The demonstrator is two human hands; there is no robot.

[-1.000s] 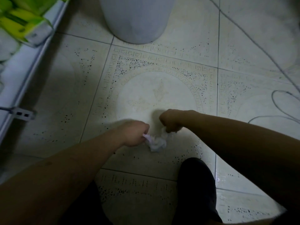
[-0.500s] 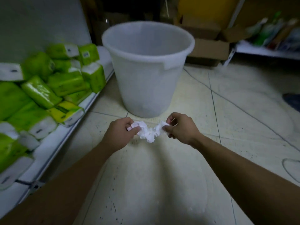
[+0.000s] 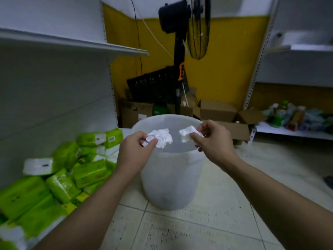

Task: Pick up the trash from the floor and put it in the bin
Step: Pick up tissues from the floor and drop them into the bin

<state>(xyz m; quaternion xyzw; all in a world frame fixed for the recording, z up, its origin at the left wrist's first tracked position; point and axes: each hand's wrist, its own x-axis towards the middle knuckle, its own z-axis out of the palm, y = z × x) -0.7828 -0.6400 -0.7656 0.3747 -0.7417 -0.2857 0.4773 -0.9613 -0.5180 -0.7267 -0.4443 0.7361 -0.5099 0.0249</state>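
Observation:
A translucent white bin (image 3: 169,179) stands on the tiled floor ahead of me. Over its open mouth my left hand (image 3: 133,152) pinches a larger crumpled white paper (image 3: 161,138) between thumb and fingers. My right hand (image 3: 214,141) pinches a smaller crumpled white paper (image 3: 186,134) a short gap to the right. The two pieces hang apart, both above the bin's near rim.
Green tissue packs (image 3: 59,179) are piled on a low white shelf at the left. A black standing fan (image 3: 182,56), a dark crate and cardboard boxes (image 3: 218,110) are behind the bin. Bottles sit on a low shelf (image 3: 292,132) at the right.
Both hands rose from the floor with the white paper to above the bin's mouth. The paper, held as one wad between the hands before, now shows as two separate pieces.

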